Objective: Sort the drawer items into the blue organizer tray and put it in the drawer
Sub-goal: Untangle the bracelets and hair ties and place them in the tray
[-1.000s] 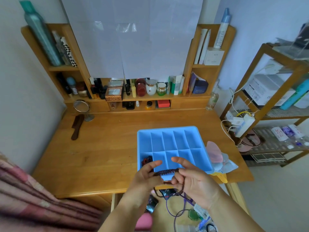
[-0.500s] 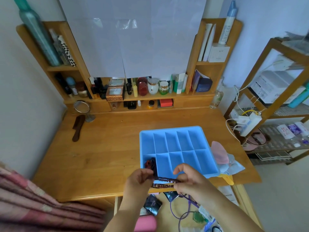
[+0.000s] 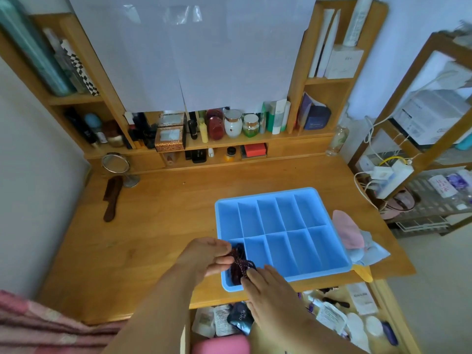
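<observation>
A blue organizer tray (image 3: pixel 281 233) with ten compartments is set on the wooden worktop (image 3: pixel 153 226), its near edge close to the worktop's front edge. A dark beaded string (image 3: pixel 238 261) is bunched in the tray's near-left compartment. The string is pinched at its upper part by the curled fingers (image 3: pixel 224 254) of the left hand (image 3: pixel 204 256), which is held at the tray's left rim. The right hand (image 3: pixel 265 290) is laid over the tray's near-left corner, and its fingertips are pressed onto the lower part of the string; whether the string is gripped there or only touched cannot be told. Below the worktop's front edge an open drawer (image 3: pixel 378 297) is seen, filled with sachets, cotton pads (image 3: pixel 357 325) and a dark foil packet (image 3: pixel 240 320). A pink cloth (image 3: pixel 347 231) is heaped just beside the tray's right rim. A small round mirror (image 3: pixel 117 167) and a brown comb (image 3: pixel 111 198) are placed at the worktop's far left, well apart from the tray.
</observation>
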A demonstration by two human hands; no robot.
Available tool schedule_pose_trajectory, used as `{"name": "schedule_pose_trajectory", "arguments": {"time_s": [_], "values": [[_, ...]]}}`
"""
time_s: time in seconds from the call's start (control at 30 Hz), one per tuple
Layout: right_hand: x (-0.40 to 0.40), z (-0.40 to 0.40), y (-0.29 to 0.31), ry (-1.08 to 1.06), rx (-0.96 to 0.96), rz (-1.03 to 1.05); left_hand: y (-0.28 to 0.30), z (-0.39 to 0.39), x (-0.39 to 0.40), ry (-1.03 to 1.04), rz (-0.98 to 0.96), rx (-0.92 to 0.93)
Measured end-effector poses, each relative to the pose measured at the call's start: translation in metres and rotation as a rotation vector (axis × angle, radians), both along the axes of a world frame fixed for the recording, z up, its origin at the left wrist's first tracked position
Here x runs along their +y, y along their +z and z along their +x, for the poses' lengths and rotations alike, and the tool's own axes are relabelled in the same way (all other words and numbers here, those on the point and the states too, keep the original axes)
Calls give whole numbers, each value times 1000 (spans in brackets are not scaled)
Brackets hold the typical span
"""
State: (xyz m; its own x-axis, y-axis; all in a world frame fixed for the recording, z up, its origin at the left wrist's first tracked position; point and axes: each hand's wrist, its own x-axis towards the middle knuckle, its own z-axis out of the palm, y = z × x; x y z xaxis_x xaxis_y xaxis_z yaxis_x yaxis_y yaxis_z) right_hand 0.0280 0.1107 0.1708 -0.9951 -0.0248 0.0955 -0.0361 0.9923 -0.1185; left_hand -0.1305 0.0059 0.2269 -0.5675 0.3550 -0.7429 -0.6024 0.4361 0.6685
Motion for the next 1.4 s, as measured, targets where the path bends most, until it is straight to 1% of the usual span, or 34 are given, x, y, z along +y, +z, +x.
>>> {"name": "schedule_pose_trajectory", "arguments": {"time_s": [0.03, 0.1, 0.17, 0.23, 0.3, 0.4, 0.47, 0.57, 0.7, 0.77, 0.83, 0.97, 1.03, 1.13, 1.27, 1.33, 1.4], "values": [[-2, -5, -6, -23, -18, 33, -1, -6, 8, -98, -76, 101], [-6, -14, -17, -29, 6, 104, -5, -18, 26, -309, -210, 294], [-11, -24, -27, -44, -4, 121, -11, -30, 43, -568, -351, 443], [-17, -31, -35, -63, -59, 110, -20, -38, 56, -792, -475, 537], [-23, -35, -42, -68, -71, 94, -30, -40, 64, -927, -550, 591], [-29, -41, -50, -96, -49, 57, -44, -33, 70, -1138, -649, 778], [-29, -42, -52, -111, -61, -3, -54, -29, 71, -1225, -669, 893], [-27, -42, -54, -126, -49, -66, -64, -28, 68, -1288, -701, 1006], [-27, -41, -54, -119, -31, -37, -66, -25, 64, -1430, -752, 1165], [-27, -40, -53, -122, -23, -44, -66, -23, 61, -1498, -762, 1212], [-25, -37, -52, -143, -3, -51, -64, -22, 57, -1488, -742, 1201], [-22, -26, -50, -133, -22, -32, -54, -22, 46, -1345, -688, 1129], [-21, -18, -47, -133, -19, -26, -50, -20, 37, -1202, -661, 1106], [-18, 1, -40, -103, 26, -79, -41, -9, 17, -954, -582, 1074], [-7, 52, -43, -61, 52, -156, -34, 35, -20, -622, -433, 1049], [-3, 83, -56, -66, 41, -155, -41, 64, -37, -538, -395, 1025], [0, 113, -72, -81, -9, -149, -57, 96, -51, -481, -394, 977]]}}
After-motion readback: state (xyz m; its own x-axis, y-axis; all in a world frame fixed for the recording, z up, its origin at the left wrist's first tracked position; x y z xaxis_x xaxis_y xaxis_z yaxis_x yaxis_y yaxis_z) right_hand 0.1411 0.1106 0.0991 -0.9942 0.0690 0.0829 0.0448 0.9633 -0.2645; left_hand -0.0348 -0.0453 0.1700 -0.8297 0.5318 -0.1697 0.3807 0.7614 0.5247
